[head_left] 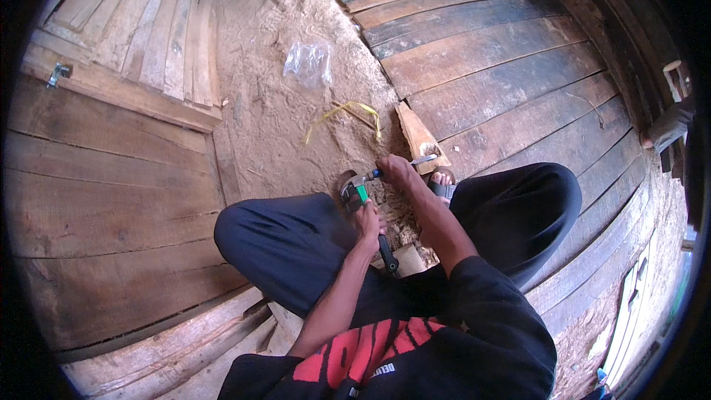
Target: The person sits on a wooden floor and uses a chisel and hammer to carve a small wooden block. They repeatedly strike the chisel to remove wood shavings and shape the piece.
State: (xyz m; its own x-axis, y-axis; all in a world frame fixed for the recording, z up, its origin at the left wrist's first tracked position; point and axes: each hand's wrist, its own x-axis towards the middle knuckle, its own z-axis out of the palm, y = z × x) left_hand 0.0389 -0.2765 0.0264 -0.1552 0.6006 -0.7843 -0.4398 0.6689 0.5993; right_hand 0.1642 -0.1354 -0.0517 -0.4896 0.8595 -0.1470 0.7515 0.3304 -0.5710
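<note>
Probably, the green-and-black tool [361, 192] in front of me is stiff and fairly heavy, best held mid-body, where my left hand [369, 224] is wrapped. My right hand [398, 172] grips a slimmer blue-and-silver tool [376, 173].

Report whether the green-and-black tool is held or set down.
Held: the left hand wraps the green-and-black tool, green showing above the grip, black end below.

Ground [255, 122] lay between left planks [111, 196] and right planks [489, 59]. Strap [335, 110] on it, ahead-left of right hand [398, 171]; plastic bag [308, 64] beyond (wood block [415, 130] nearer, just before right foot [442, 186]).
</note>
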